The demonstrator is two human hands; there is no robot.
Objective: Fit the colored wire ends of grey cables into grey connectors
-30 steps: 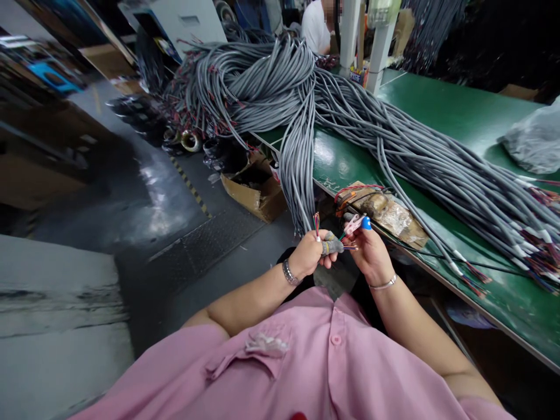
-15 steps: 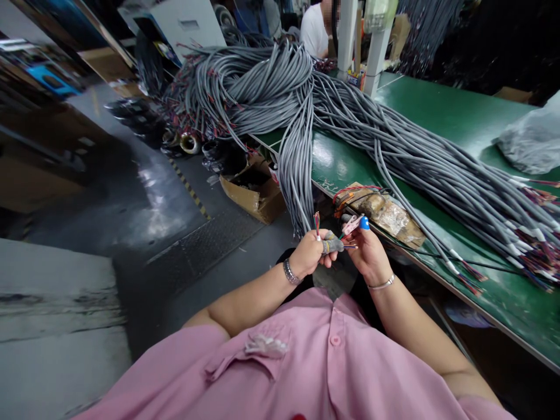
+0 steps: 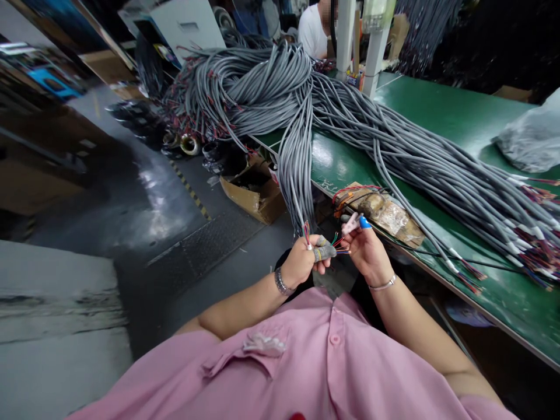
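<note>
My left hand (image 3: pixel 305 261), with a grey covering on its thumb, is closed around the stripped end of a grey cable. Thin coloured wires (image 3: pixel 342 247) fan out from it toward the right, and a second tuft of wires (image 3: pixel 307 230) stands up beyond the knuckles. My right hand (image 3: pixel 367 251) is just right of the fanned wires, its fingers bent in and a blue cap on the thumb. A pale pink piece (image 3: pixel 351 224) shows between thumb and forefinger; whether it is a finger wrap or a held part, I cannot tell.
Many grey cables (image 3: pixel 258 87) lie heaped on the green table (image 3: pixel 455 111), some hanging over its edge. A taped block (image 3: pixel 385 213) sits near that edge. Below stands a cardboard box (image 3: pixel 254 198). A person in white (image 3: pixel 311 32) is behind the table.
My left hand has moved slightly left, away from the right hand, carrying the wires with it. The fanned wires show more clearly between the hands. My right hand has barely moved.
</note>
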